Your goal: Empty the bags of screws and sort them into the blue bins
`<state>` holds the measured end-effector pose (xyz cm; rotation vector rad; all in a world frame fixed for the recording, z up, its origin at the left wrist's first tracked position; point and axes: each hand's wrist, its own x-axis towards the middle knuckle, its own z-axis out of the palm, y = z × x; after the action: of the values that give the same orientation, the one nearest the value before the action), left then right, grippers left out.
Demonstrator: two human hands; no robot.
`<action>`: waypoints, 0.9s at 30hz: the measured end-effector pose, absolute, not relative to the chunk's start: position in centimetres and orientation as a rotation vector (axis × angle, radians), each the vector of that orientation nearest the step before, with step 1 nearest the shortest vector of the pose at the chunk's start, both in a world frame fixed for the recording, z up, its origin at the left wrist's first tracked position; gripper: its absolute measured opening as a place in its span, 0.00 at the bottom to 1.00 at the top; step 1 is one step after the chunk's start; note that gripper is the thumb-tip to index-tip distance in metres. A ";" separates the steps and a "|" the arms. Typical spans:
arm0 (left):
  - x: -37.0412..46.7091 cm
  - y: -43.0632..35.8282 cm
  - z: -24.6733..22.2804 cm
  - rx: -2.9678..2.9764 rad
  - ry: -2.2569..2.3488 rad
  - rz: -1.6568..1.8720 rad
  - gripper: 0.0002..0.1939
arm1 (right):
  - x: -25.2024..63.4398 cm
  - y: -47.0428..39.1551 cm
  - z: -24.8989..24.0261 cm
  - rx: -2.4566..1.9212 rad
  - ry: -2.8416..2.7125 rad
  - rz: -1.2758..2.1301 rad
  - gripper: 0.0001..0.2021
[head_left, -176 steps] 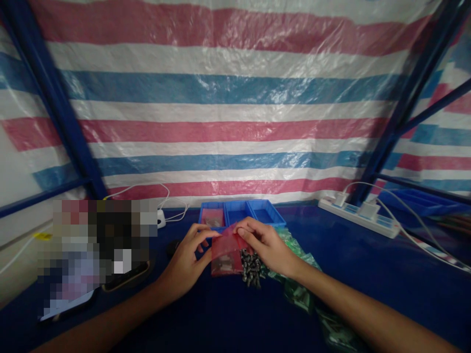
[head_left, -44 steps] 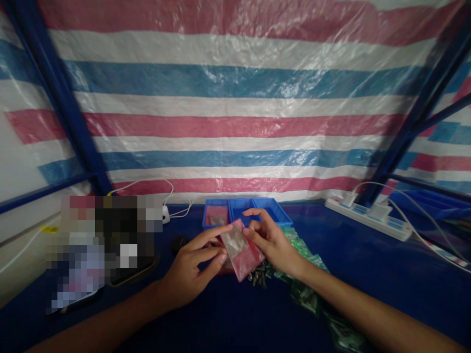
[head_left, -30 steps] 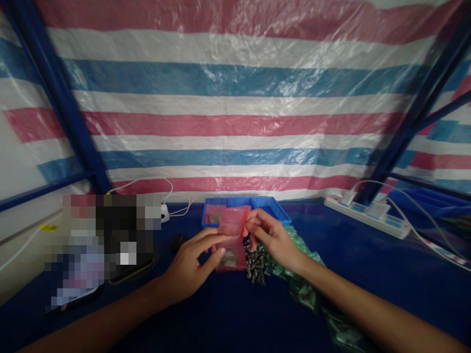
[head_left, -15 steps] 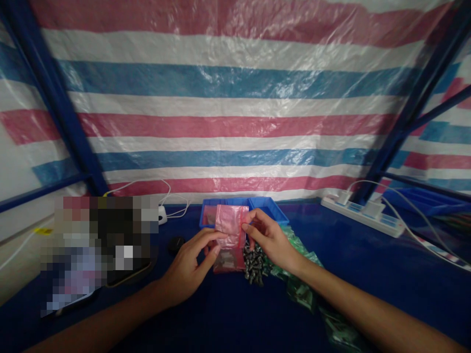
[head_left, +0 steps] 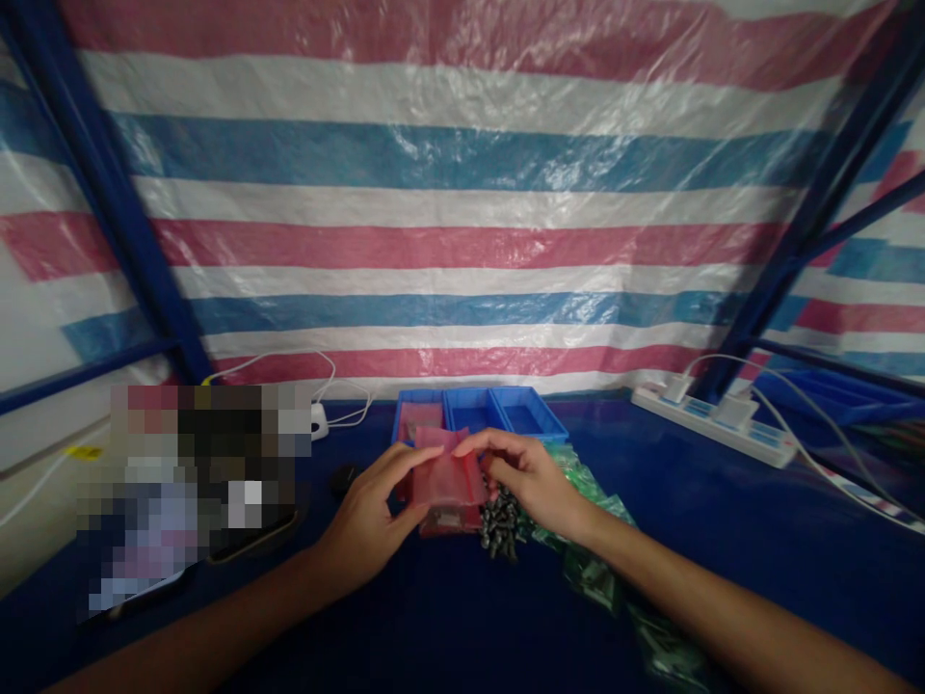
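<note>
Left hand (head_left: 372, 496) and right hand (head_left: 539, 482) hold one pink bag (head_left: 448, 480)

We record the pink bag (head_left: 444, 477) lower than half a second ago, when it stood across the front of the blue tray (head_left: 524, 416); more of the tray's middle compartment is now exposed. Against 1.5 s ago, we find the bag squared up, no longer tilted. The right hand's (head_left: 524, 472) index finger has shifted from the side edge to the top; the left hand's (head_left: 372, 506) index fingertip now lies nearer that top edge.
</note>
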<state>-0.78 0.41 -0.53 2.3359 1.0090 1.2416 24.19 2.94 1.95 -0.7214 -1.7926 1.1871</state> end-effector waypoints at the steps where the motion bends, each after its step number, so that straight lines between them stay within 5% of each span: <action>1: -0.8 0.5 -0.4 2.306 1.034 1.253 0.20 | 24.1 2.9 1.9 -0.722 -1.794 1.204 0.10; 4: -0.8 0.8 -0.4 2.218 1.128 1.267 0.09 | 24.1 2.9 1.6 -0.722 -1.812 1.235 0.06; 27: -0.3 0.2 -0.7 2.149 1.089 1.098 0.15 | 24.2 2.9 1.4 -0.750 -1.821 1.175 0.13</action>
<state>-0.25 0.17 -0.66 2.1493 1.0893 1.0981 24.21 2.94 1.43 -0.7496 -1.8206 1.1747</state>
